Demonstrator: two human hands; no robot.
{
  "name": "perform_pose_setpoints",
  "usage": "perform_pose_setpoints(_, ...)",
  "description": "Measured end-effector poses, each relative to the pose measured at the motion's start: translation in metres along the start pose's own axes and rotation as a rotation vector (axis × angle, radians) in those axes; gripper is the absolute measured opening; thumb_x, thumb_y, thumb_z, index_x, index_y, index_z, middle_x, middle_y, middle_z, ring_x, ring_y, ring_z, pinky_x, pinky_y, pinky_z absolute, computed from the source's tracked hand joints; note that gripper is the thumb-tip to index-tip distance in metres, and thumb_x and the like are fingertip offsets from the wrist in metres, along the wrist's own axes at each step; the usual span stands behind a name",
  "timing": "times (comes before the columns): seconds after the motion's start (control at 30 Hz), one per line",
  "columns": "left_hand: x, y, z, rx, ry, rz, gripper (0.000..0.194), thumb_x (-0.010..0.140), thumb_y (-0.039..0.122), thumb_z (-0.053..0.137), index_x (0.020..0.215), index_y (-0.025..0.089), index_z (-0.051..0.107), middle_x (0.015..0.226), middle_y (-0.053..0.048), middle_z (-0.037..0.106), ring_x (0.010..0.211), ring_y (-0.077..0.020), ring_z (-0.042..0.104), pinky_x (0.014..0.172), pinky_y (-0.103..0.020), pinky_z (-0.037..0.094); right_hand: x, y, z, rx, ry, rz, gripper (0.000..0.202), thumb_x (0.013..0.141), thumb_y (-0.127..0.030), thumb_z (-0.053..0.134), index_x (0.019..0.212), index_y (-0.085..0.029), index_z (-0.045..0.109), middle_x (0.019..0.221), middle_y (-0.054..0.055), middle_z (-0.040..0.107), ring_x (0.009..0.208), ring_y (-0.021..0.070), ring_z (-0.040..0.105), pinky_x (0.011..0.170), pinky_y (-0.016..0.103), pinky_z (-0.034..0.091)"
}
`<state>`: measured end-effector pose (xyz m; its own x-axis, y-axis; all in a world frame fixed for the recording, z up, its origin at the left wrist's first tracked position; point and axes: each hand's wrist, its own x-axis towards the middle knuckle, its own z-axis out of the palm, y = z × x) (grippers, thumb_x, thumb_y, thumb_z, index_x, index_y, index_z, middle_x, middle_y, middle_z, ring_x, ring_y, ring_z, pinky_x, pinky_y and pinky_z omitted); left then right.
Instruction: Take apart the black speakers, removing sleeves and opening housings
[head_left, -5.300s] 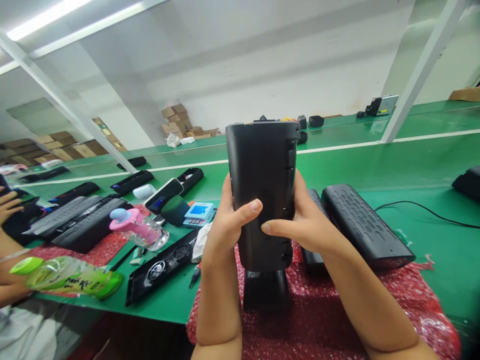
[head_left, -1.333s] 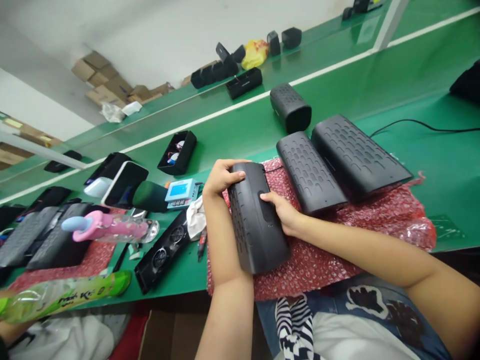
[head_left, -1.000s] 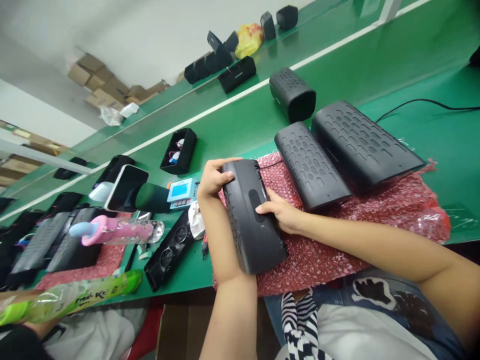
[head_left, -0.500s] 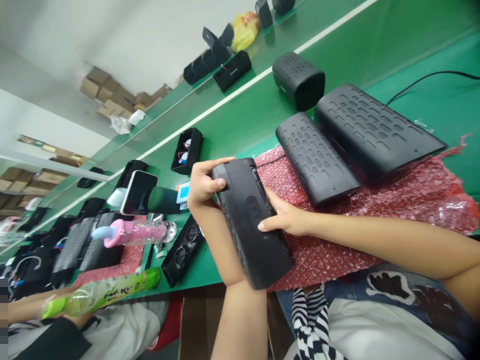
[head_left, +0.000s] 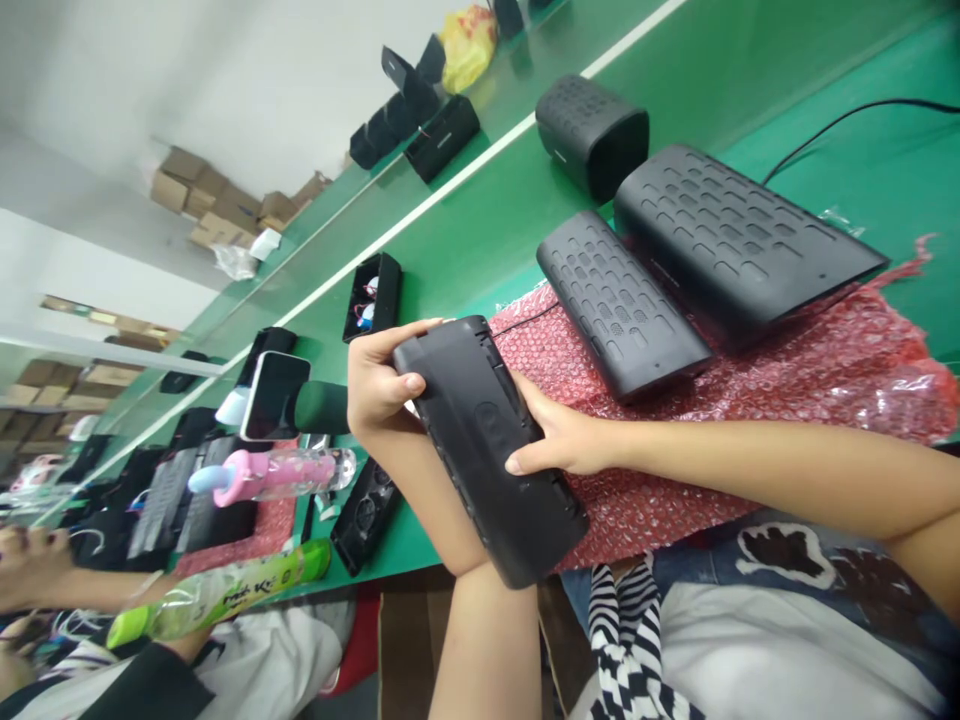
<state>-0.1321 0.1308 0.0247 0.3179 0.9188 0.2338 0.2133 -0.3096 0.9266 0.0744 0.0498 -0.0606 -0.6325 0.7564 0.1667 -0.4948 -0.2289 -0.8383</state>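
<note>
Tilted between my two hands is a black speaker housing [head_left: 487,425], its smooth side with a faint oval mark turned toward me. My left hand [head_left: 384,385] grips the upper left end, thumb on top. On the other long edge my right hand [head_left: 559,435] is closed, its thumb pressed on the smooth face and its other fingers hidden underneath. Beyond the right hand, a black speaker [head_left: 622,300] with a honeycomb-like pattern lies on red bubble wrap [head_left: 652,490]. A larger patterned speaker [head_left: 742,240] lies beside it.
A smaller black speaker [head_left: 592,135] stands farther back, and a black cable [head_left: 832,130] runs right. Left are an open black box [head_left: 373,297], a phone [head_left: 276,397], a pink bottle [head_left: 281,474] and a green-capped bottle [head_left: 240,592]. A co-worker's hand [head_left: 34,570] is at far left.
The held housing and my hands have shifted slightly left, with the grip unchanged. The view has also moved a little. At far left, the co-worker's hand has come up into sight.
</note>
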Motion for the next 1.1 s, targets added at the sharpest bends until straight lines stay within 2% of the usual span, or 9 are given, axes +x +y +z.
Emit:
perform_pose_setpoints(0.13, -0.0005, -0.0018, 0.0004, -0.022, -0.002, -0.007, 0.063, 0.045, 0.054, 0.091, 0.097, 0.02, 0.08, 0.094, -0.01, 0.078, 0.081, -0.0227, 0.073, 0.075, -0.031, 0.06, -0.0001, 0.0022, -0.0014, 0.0, -0.005, 0.015, 0.111, 0.067, -0.027, 0.075, 0.153, -0.019, 0.006, 0.15, 0.015, 0.032, 0.137, 0.0295, 0.038, 0.115, 0.047, 0.035)
perform_pose_setpoints(0.37, -0.0016, -0.0025, 0.0008, -0.025, 0.005, -0.01, 0.064, 0.046, 0.055, 0.09, 0.098, 0.02, 0.08, 0.094, -0.009, 0.078, 0.081, -0.0221, 0.072, 0.073, -0.03, 0.06, 0.0004, 0.002, 0.0, -0.025, 0.01, 0.013, 0.114, 0.066, -0.029, 0.075, 0.153, -0.013, 0.003, 0.151, 0.018, 0.028, 0.14, 0.0306, 0.034, 0.117, 0.046, 0.032)
perform_pose_setpoints(0.47, -0.0017, -0.0018, 0.0015, -0.033, -0.003, -0.006, 0.062, 0.047, 0.055, 0.09, 0.098, 0.021, 0.08, 0.094, -0.009, 0.078, 0.079, -0.0209, 0.071, 0.073, -0.029, 0.06, -0.0001, 0.001, -0.0003, -0.025, -0.002, 0.004, 0.116, 0.066, -0.028, 0.074, 0.153, -0.015, -0.001, 0.153, 0.017, 0.025, 0.141, 0.0286, 0.032, 0.118, 0.047, 0.029)
perform_pose_setpoints(0.6, -0.0018, -0.0029, 0.0005, -0.037, -0.02, -0.005, 0.062, 0.048, 0.054, 0.09, 0.099, 0.021, 0.079, 0.096, -0.009, 0.078, 0.081, -0.0219, 0.072, 0.073, -0.03, 0.06, -0.0009, 0.0003, -0.0008, -0.034, -0.006, 0.01, 0.112, 0.067, -0.028, 0.074, 0.153, -0.018, 0.003, 0.15, 0.016, 0.03, 0.139, 0.0286, 0.034, 0.117, 0.047, 0.03)
perform_pose_setpoints(1.0, 0.0013, -0.0066, -0.0034, -0.031, -0.063, 0.068, 0.063, 0.05, 0.055, 0.088, 0.101, 0.019, 0.078, 0.096, -0.01, 0.077, 0.079, -0.0215, 0.071, 0.068, -0.029, 0.059, 0.0, -0.0018, -0.001, -0.072, -0.028, -0.009, 0.117, 0.067, -0.029, 0.072, 0.153, -0.009, -0.005, 0.154, 0.021, 0.021, 0.141, 0.0291, 0.031, 0.118, 0.044, 0.029)
perform_pose_setpoints(1.1, 0.0026, -0.0083, -0.0051, -0.032, -0.087, 0.079, 0.062, 0.05, 0.055, 0.088, 0.102, 0.022, 0.078, 0.098, -0.009, 0.077, 0.081, -0.0223, 0.07, 0.069, -0.031, 0.058, 0.0002, -0.0018, -0.0005, -0.073, -0.03, -0.022, 0.117, 0.067, -0.028, 0.072, 0.153, -0.008, -0.005, 0.153, 0.021, 0.024, 0.139, 0.0288, 0.033, 0.117, 0.043, 0.03)
